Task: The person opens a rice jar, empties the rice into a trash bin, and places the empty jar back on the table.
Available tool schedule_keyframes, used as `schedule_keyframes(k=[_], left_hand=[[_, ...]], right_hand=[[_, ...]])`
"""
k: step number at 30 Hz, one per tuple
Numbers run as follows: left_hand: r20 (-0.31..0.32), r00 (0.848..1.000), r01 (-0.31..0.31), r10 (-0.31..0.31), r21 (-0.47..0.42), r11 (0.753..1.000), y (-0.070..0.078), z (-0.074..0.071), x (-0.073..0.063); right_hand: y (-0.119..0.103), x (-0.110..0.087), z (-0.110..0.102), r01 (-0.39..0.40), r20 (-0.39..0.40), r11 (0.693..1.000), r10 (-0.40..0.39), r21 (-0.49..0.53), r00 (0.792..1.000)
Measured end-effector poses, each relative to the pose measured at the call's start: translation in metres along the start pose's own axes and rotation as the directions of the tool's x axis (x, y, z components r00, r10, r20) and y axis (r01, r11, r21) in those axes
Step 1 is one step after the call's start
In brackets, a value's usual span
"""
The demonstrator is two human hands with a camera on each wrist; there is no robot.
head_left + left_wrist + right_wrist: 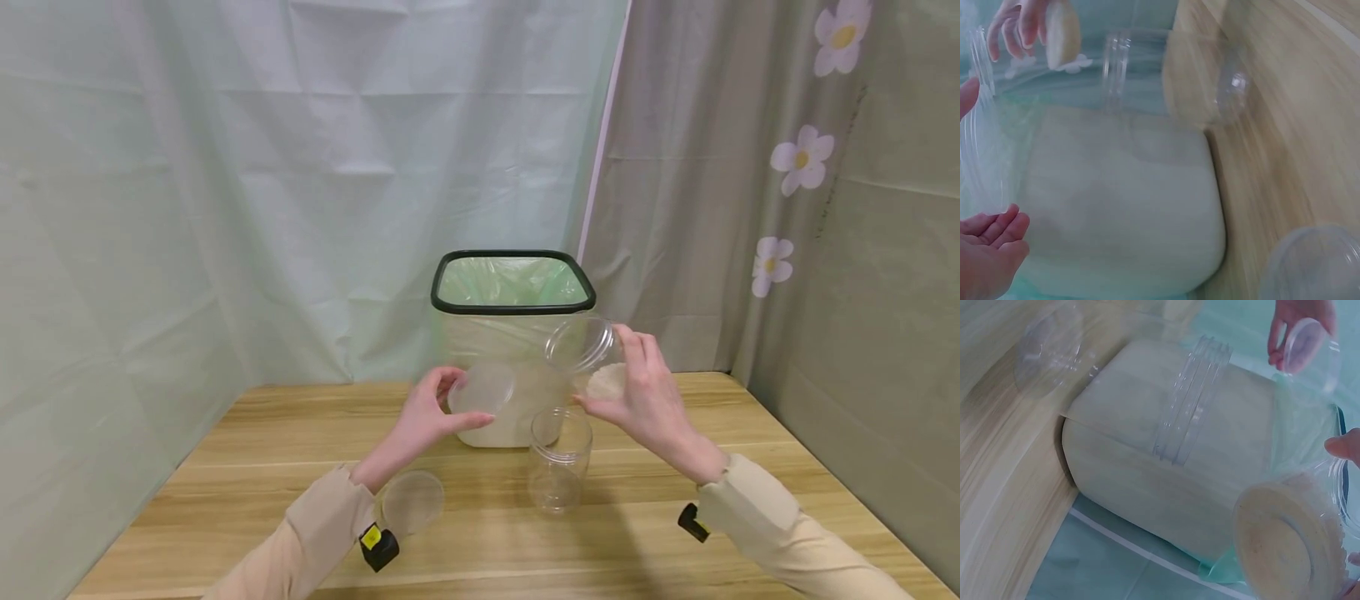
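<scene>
My left hand (420, 421) holds a round translucent lid (483, 390) by its edge, between thumb and fingers. My right hand (651, 400) grips a clear plastic jar (577, 343), tilted with its threaded mouth toward the left. Cream-coloured contents (1275, 544) fill the jar's bottom; I cannot tell their exact kind. Below and between the hands, a second clear jar (558, 467) stands upright and uncovered on the table. Another translucent lid (412, 502) lies flat on the wood near my left wrist.
Behind the jars stands a cream bin (487, 350) with a dark rim and a pale green liner (513, 279). A wooden table (300, 433) lies under everything. Pale curtains (337, 167) hang behind and at both sides. Each wrist wears a small black device (378, 547).
</scene>
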State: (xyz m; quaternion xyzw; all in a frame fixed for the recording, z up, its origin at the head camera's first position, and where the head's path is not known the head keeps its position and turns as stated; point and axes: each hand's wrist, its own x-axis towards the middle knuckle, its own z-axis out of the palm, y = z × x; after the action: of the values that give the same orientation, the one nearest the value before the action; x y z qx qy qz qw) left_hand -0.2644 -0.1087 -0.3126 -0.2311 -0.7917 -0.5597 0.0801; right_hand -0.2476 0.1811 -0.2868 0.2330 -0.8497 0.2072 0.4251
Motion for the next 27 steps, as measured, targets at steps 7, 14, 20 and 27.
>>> schedule_keyframes(k=[7, 14, 20, 27], left_hand=[[0.033, 0.999, -0.029, 0.022, 0.218, 0.976, -0.012, 0.005, -0.006], [0.088, 0.996, -0.047, 0.022, 0.297, 0.954, -0.02, 0.009, -0.007], [0.134, 0.991, -0.057, 0.014, 0.319, 0.946, -0.031, 0.014, -0.008], [0.243, 0.97, -0.09, 0.003, 0.349, 0.933, -0.044, 0.018, -0.012]], right_hand=[[0.003, -0.001, -0.001, 0.009, -0.012, 1.0, -0.009, -0.007, 1.0], [0.005, -0.001, -0.002, 0.017, -0.019, 1.0, -0.017, 0.001, 1.0], [0.007, -0.002, -0.004, 0.007, -0.008, 1.0, -0.006, 0.004, 1.0], [0.01, -0.002, -0.006, 0.021, -0.027, 1.0, -0.022, -0.014, 0.999]])
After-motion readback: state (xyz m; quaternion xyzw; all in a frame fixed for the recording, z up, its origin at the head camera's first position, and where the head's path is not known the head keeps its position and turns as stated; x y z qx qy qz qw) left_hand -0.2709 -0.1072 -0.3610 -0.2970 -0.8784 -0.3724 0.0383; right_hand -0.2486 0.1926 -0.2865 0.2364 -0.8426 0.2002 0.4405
